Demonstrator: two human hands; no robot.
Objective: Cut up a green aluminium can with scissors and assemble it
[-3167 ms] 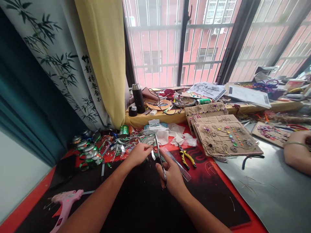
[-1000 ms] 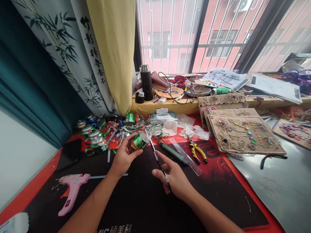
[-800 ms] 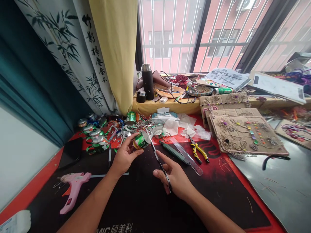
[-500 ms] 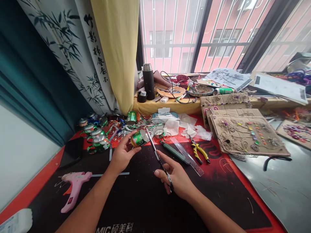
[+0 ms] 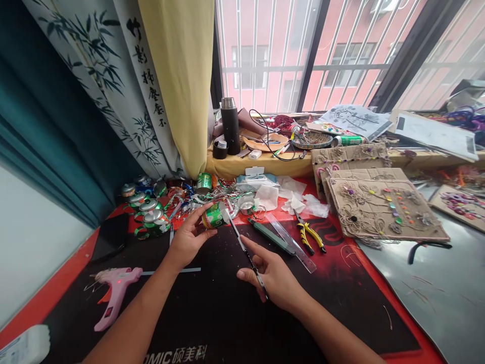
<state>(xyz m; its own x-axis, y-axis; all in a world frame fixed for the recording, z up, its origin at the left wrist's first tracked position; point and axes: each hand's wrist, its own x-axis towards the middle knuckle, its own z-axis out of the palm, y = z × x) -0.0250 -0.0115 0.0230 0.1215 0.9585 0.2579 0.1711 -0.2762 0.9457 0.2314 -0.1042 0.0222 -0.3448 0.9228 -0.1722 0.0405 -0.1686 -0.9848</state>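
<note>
My left hand (image 5: 187,240) pinches a cut piece of green drink can (image 5: 212,216) between thumb and fingers, just above the black mat (image 5: 212,313). In my right hand (image 5: 275,280) is a pair of scissors (image 5: 244,247), fingers closed around the handles. The blades point up and left, and their tip reaches the right edge of the can piece. Both forearms stretch in from the bottom of the view.
A pile of cut cans and metal strips (image 5: 159,212) lies left of the hands. A pink glue gun (image 5: 113,290) rests at the near left. Right of the scissors lie a green knife (image 5: 271,237), a clear ruler (image 5: 291,242), yellow pliers (image 5: 308,237) and cardboard craft boards (image 5: 379,210).
Since 3.2 s ago my left hand has picked up the green can piece. Over the last second the scissors' tip has closed in on the can's right edge; the hands barely shifted.
</note>
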